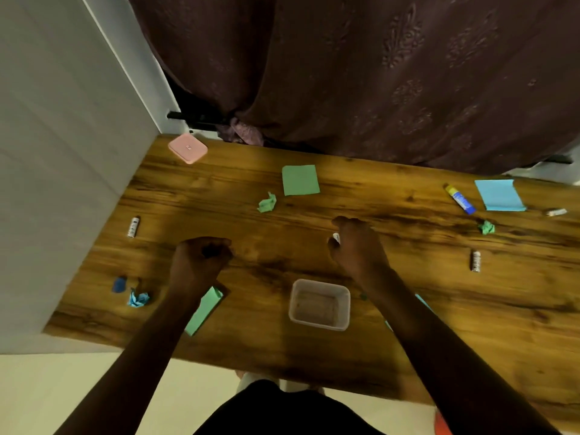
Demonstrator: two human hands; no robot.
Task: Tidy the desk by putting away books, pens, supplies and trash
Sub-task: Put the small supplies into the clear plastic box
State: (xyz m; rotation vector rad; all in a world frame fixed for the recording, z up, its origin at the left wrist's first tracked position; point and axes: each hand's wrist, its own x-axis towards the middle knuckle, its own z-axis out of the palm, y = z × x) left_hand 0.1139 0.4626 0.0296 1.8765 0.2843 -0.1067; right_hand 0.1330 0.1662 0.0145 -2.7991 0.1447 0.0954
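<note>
My right hand (356, 246) grips a small white stick, whose tip shows at its thumb side, above the middle of the wooden desk (282, 221). My left hand (201, 259) hovers with its fingers curled and nothing visible in it. A clear plastic container (319, 304) stands empty near the front edge between my arms. Loose on the desk lie a white stick (133, 227) at left, another white stick (475, 260) at right, a blue and yellow glue stick (460, 199), green paper balls (267, 203) (486, 227), a blue paper ball (138, 299) and a blue scrap (119, 284).
A pink lid (188, 148) lies at the back left corner. A green note pad (300, 179) and a blue note pad (499, 194) lie flat; a green sheet (205, 309) sits under my left forearm. A small white item (557, 211) is far right. A dark curtain (376, 73) hangs behind the desk and a white wall (62, 152) borders its left.
</note>
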